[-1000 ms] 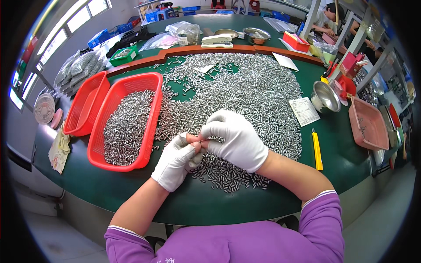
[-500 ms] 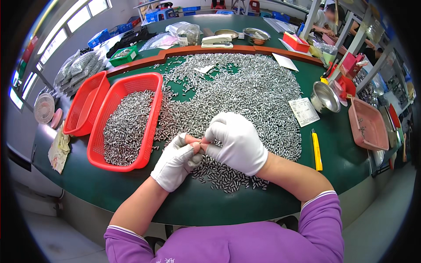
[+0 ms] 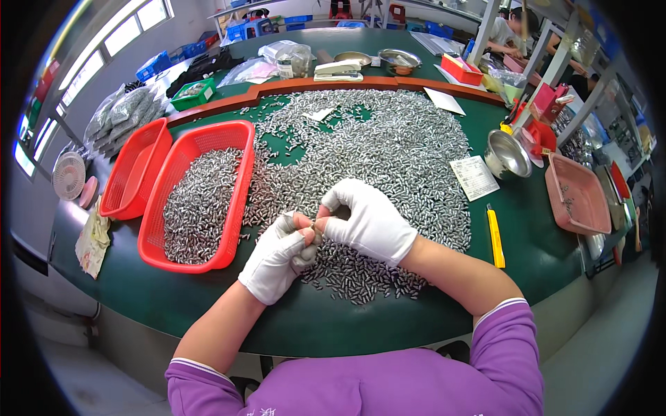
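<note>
My left hand (image 3: 277,251), in a white glove with bare fingertips, is closed in a pinch above the near edge of a heap of small metal pieces (image 3: 388,159). Facing it, my right hand (image 3: 368,220), gloved the same way, also pinches. Their fingertips meet around something tiny, too small and too covered to name. The heap's pieces are silvery, oblong and pointed, with darker bands. To the left, a red plastic basket (image 3: 147,244) holds many more of them. An empty-looking second red basket (image 3: 119,202) leans beside it.
A wooden rail (image 3: 277,86) bounds the heap at the back. On the right lie a yellow utility knife (image 3: 495,237), a printed slip (image 3: 474,178), a metal bowl (image 3: 508,154) and a pink tray (image 3: 578,194). Farther back, a person (image 3: 505,36) sits at work.
My right hand has tilted slightly and its knuckles have shifted a little left. The fingertips of both hands stay together. The whole scene has shifted slightly left with the camera.
</note>
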Tool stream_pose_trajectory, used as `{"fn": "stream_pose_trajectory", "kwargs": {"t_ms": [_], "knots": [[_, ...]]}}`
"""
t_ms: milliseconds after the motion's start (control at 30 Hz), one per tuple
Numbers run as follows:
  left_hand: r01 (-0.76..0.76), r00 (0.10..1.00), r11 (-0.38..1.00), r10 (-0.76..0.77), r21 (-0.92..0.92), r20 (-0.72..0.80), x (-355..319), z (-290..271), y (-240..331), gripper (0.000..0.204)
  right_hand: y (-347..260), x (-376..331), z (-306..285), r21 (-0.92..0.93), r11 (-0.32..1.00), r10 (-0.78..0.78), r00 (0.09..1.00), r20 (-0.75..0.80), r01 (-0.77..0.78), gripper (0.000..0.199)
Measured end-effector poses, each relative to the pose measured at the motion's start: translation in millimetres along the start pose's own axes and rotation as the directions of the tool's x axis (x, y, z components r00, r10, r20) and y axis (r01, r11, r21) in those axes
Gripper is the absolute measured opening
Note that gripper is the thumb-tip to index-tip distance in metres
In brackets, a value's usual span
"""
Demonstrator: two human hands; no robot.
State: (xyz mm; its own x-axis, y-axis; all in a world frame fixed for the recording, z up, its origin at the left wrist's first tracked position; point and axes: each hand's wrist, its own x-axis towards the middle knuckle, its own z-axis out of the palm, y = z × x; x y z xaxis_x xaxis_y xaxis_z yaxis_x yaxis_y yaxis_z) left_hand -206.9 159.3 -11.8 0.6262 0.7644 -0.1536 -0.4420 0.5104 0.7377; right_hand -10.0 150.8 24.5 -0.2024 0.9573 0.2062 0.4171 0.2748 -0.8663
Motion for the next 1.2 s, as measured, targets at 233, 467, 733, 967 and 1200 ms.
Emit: {"fn": "stream_pose_trajectory", "kwargs": {"t_ms": [233,467,733,967,1200], "knots": [[-0.035,0.999,0.998,0.035,-0.055,0.000,1.7,3.3,0.7,0.012,2.4,0.5,-1.3,-0.049,0.977,-0.211,0.976,-0.045,0.209,0.013],[-0.057,0.991,0.989,0.072,0.137,-0.112,-0.3,5.9,1.0,0.019,2.2,1.1,-0.5,-0.336,0.822,-0.498,0.866,-0.036,0.459,0.012],[-0.098,0.986,0.982,0.118,0.163,-0.116,1.5,-0.7,-3.7,0.017,0.8,-3.2,1.0,-0.447,0.786,-0.505,0.861,-0.066,0.427,0.012],[-0.125,0.985,0.966,0.148,0.225,-0.085,1.2,-2.4,-2.9,0.018,1.0,-5.1,5.9,-0.397,0.838,-0.448,0.887,-0.108,0.375,0.017],[-0.167,0.982,0.956,0.183,0.243,-0.045,4.0,-3.1,0.4,0.017,7.9,3.6,9.8,-0.285,0.913,-0.330,0.939,-0.096,0.291,0.016]]}}
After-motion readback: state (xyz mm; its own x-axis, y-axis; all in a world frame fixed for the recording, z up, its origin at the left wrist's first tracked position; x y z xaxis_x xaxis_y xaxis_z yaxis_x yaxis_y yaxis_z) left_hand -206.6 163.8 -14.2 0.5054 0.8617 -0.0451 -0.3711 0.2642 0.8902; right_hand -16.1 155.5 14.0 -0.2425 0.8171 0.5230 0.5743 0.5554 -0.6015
